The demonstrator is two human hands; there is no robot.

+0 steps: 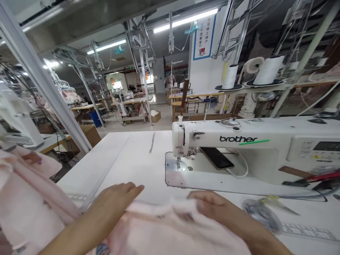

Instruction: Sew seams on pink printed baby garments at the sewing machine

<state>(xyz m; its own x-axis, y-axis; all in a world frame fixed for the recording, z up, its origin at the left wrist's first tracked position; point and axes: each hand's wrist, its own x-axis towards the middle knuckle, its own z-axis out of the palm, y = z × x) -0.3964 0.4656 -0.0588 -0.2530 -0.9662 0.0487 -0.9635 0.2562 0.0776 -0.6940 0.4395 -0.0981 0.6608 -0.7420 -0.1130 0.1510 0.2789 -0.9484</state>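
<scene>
1. Head view, principal item: one pale pink cloth (159, 237), lying at the near side of the white desk (132, 156), short of the needle area (179, 163) and apart from it.
2. Head view, left hand (119, 194): over the cloth's upper edge, fingers stretched rightward; blur keeps us from telling whether they grip.
3. Head view, right hand (212, 205): fingers curled and closed, as we read it, on the same edge, which is bunched up beside them.
4. Head view, surroundings: white sewing machine (228, 132) marked "brother"; dark phone (217, 157) with a white cable, beneath its arm; clear round object (261, 214), its kind too blurred for us to name, right of the right hand; further pink fabric (32, 198) at far left.
5. Head view, step in hand: we judge it to be handling and arranging the cloth's edge between both hands. The next move, we judge, calls for an even, unfolded edge and a steady two-handed hold.
</scene>
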